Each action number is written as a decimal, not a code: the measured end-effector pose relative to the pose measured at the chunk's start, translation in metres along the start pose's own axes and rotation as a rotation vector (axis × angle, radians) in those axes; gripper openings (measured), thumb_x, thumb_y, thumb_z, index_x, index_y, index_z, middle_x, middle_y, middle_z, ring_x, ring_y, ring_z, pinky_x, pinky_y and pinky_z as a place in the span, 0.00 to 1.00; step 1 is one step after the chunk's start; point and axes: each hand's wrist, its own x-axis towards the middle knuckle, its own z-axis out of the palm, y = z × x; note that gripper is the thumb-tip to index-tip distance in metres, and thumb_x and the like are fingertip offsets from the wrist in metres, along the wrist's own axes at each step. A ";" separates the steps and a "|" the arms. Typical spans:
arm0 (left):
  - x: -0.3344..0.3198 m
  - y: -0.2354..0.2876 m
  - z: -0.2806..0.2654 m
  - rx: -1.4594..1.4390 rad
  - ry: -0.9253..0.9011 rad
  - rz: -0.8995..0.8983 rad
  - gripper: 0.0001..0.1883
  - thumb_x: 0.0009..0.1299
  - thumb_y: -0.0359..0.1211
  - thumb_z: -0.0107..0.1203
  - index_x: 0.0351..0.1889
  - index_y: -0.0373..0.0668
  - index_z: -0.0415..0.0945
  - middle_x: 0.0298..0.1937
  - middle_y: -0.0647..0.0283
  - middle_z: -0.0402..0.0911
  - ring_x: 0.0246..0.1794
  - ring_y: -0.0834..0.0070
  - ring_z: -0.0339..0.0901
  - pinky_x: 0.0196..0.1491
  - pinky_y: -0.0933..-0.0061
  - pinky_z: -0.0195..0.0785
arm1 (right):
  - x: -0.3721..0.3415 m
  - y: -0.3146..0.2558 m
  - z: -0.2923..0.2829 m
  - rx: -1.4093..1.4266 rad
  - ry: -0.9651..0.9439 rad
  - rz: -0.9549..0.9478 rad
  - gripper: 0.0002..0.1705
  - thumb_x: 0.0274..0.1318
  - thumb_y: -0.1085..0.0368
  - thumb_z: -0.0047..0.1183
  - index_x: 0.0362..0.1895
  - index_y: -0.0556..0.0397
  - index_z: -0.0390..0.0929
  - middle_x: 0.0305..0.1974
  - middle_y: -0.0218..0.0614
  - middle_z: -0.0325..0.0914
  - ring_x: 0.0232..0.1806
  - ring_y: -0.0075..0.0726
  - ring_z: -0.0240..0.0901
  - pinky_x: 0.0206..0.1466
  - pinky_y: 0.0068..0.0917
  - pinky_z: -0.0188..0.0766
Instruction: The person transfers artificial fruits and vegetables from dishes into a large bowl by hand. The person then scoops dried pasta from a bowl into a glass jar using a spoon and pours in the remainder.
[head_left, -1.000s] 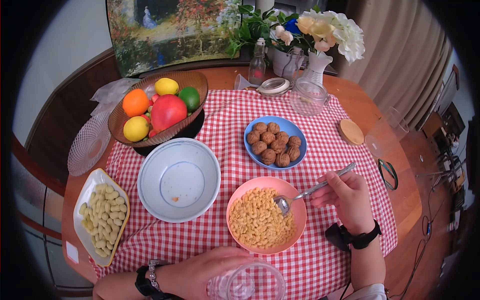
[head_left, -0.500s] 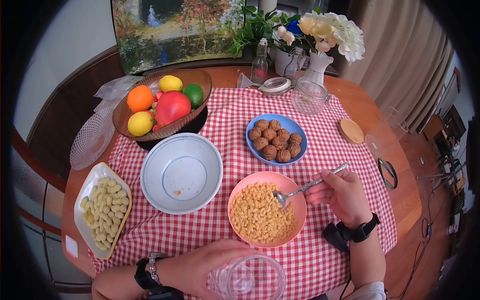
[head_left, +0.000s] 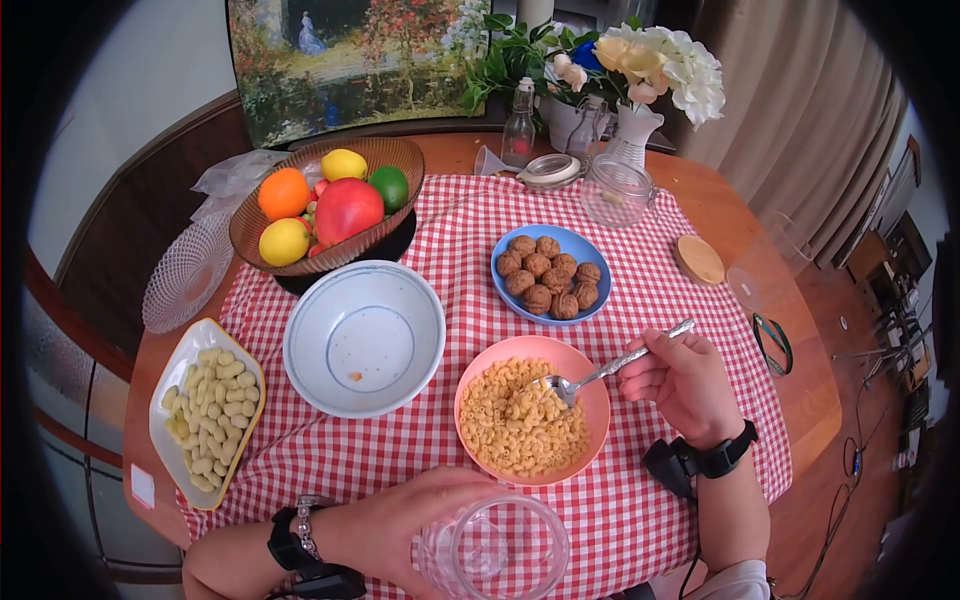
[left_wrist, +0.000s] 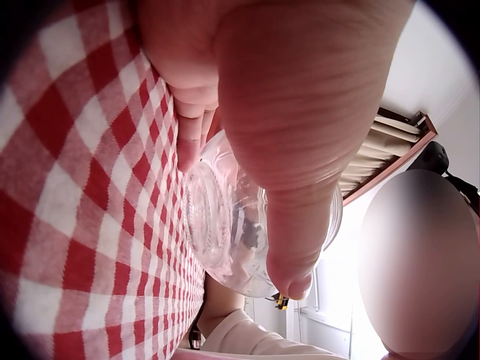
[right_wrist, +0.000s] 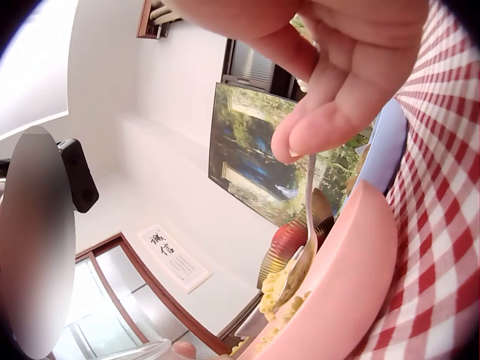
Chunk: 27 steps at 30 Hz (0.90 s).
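My right hand (head_left: 685,385) grips the handle of a metal spoon (head_left: 625,362). The spoon's bowl is in the pink bowl (head_left: 600,400) of small curled pasta (head_left: 515,430); in the right wrist view pasta pieces (right_wrist: 274,289) lie heaped on the spoon. Below the pink bowl, my left hand (head_left: 410,525) holds a clear glass jar (head_left: 510,550) round its side. In the left wrist view the thumb lies across the jar (left_wrist: 232,232), which stands upright with its mouth uncovered.
Walnuts fill a blue plate (head_left: 500,290) behind the pasta. Left of it stand a big white bowl (head_left: 330,385) with a crumb inside, a dish (head_left: 160,400) of peanuts and a fruit bowl (head_left: 270,260). A glass jar (head_left: 615,205), bottles and flower vases (head_left: 635,130) line the back.
The spoon has dug into the pasta, shifted slightly left and come up with pieces on it. My left hand keeps holding the jar. The head view has shifted slightly.
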 end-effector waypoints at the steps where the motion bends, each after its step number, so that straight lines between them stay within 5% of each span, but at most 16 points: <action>1: 0.000 0.000 0.000 0.007 0.006 0.008 0.64 0.39 0.53 0.81 0.72 0.36 0.57 0.69 0.52 0.64 0.69 0.60 0.62 0.70 0.60 0.57 | -0.001 0.000 0.000 -0.001 0.000 0.000 0.16 0.72 0.64 0.42 0.42 0.65 0.78 0.31 0.48 0.84 0.29 0.39 0.84 0.35 0.28 0.83; 15: -0.001 -0.005 0.002 0.040 0.030 0.074 0.63 0.40 0.53 0.81 0.71 0.36 0.57 0.67 0.50 0.65 0.67 0.58 0.65 0.69 0.58 0.58 | -0.025 -0.004 0.014 0.147 -0.258 -0.067 0.18 0.72 0.65 0.41 0.37 0.68 0.78 0.27 0.50 0.83 0.20 0.40 0.81 0.27 0.28 0.81; 27: 0.005 -0.002 0.001 -0.011 0.018 0.061 0.63 0.41 0.52 0.81 0.72 0.38 0.57 0.67 0.52 0.66 0.67 0.60 0.65 0.67 0.59 0.60 | -0.052 0.002 0.033 -0.024 -0.397 0.016 0.14 0.71 0.67 0.46 0.41 0.69 0.77 0.29 0.50 0.83 0.26 0.39 0.83 0.29 0.27 0.82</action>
